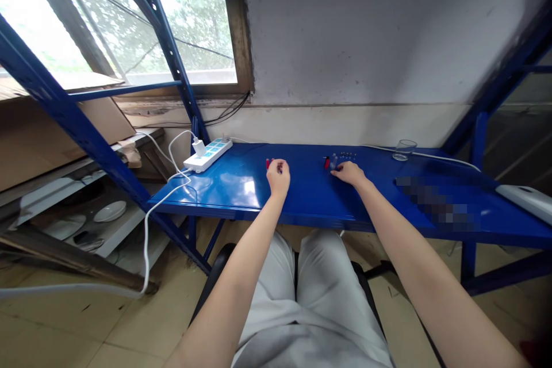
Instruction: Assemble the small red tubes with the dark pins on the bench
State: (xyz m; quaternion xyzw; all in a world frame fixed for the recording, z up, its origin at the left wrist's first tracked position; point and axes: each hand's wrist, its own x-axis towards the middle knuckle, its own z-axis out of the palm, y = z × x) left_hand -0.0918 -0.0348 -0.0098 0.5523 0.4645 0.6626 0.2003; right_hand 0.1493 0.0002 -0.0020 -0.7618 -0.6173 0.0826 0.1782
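My left hand (278,177) is above the blue tabletop with its fingers curled closed. Small dark bits show between the fingers, too small to name. Small red pieces (268,163) show just beside its fingertips, partly hidden by the hand. My right hand (350,173) rests low over the table, thumb and fingers pinched together; what is between them, if anything, cannot be made out. Right by its fingertips stand small clear tube-like pieces (334,160). A small red piece with a dark part (326,162) is left of them. Several tiny shiny bits (348,155) lie in rows behind.
A white power strip (210,154) with a plugged-in cable lies at the table's left end. A drinking glass (404,150) stands at the back right, by a white cable. Blue rack posts (166,40) frame both sides. A white device (528,201) sits at the right edge.
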